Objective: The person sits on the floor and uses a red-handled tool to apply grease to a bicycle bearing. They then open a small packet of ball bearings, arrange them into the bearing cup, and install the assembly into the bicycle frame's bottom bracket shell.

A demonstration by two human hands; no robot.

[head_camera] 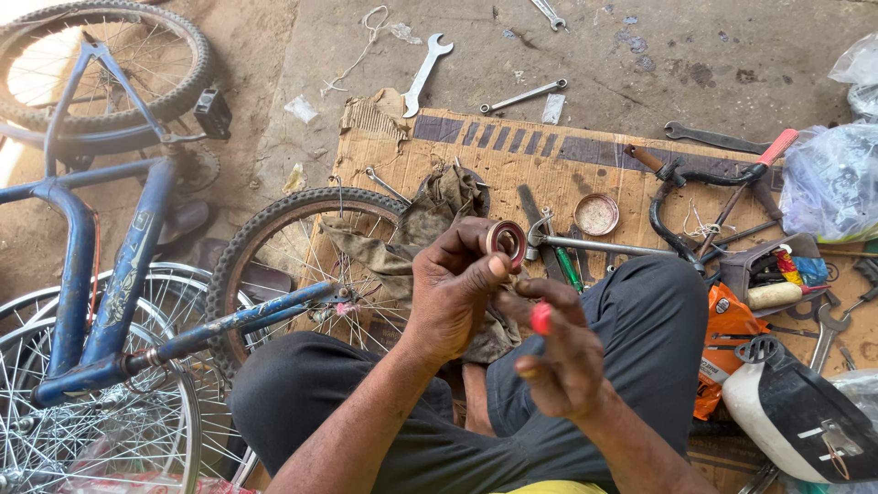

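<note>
Concrete floor (713, 64), dusty and stained, is stretching across the top of the scene with open room only along that far edge, where a flat silver spanner (426, 71) is lying alone. Nearer, a blue bicycle frame (101, 265) is crowding the left side, its painted tubes chipped, with spoked steel rims (82, 402) stacked beneath it. A knobbly rubber tyre on a spoked wheel (274, 265) is leaning over the left edge of a torn cardboard sheet (512, 155), which is leaving little bare surface among scattered tools. A black handlebar (695, 183) with an orange grip is lying on the cardboard's right part, near a white and black saddle-like part (796, 412) at the corner. A greasy brown rag (430, 220) is draping between wheel and knees. The person is sitting in dark trousers; the left hand (453, 293) is pinching a small round metal ring part (506, 241), reddish inside, between thumb and fingertips, above the lap. The right hand (562, 357) is hanging just below it, fingers loosely spread, one fingertip smeared red, gripping nothing I can see.
</note>
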